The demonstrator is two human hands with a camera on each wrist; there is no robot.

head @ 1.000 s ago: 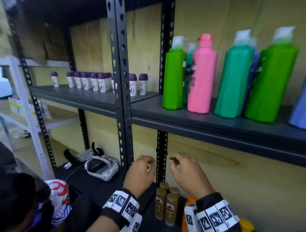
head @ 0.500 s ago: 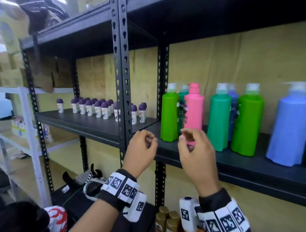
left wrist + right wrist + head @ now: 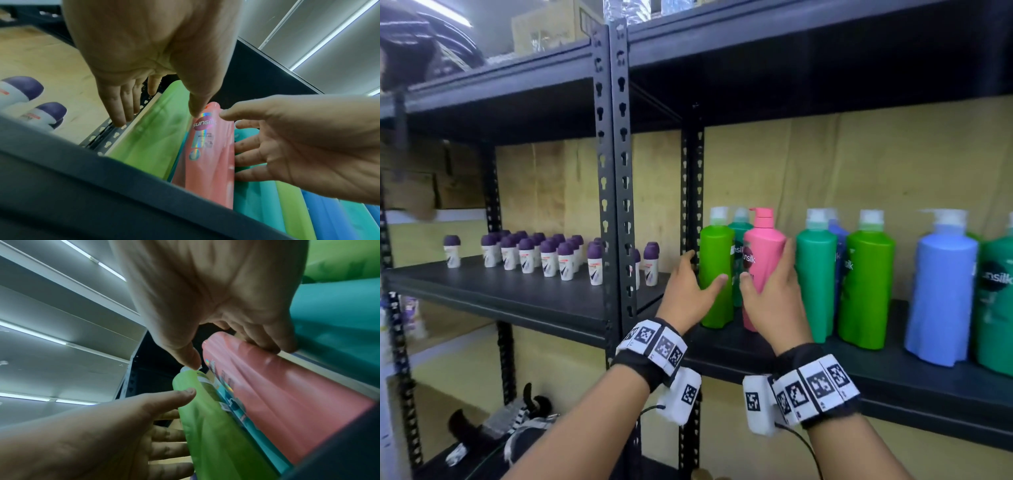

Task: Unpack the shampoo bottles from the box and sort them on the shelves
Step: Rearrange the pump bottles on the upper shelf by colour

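Observation:
A row of shampoo bottles stands upright on the dark shelf (image 3: 722,354). My left hand (image 3: 705,267) reaches around the light green bottle (image 3: 717,291) at the row's left end, fingers straight along its left side and thumb across its front (image 3: 158,116) (image 3: 186,418). My right hand (image 3: 767,262) straddles the pink Sunsilk pump bottle (image 3: 763,240) beside it. Its fingers lie on that bottle's right side and its thumb sits near the label (image 3: 232,356) (image 3: 230,136). Neither bottle (image 3: 152,138) (image 3: 209,162) is lifted. No box is in view.
Teal (image 3: 816,274), green (image 3: 866,281) and blue (image 3: 941,294) pump bottles stand close to the right. Several purple-capped roll-ons (image 3: 544,253) fill the left bay behind a perforated black post (image 3: 616,171). A shelf board hangs overhead, and a headset (image 3: 517,425) lies on the bottom shelf.
Both hands rose from the bottom shelf up to the middle shelf, opened from loose fists, and now reach around the light green and pink bottles. The view tilted upward.

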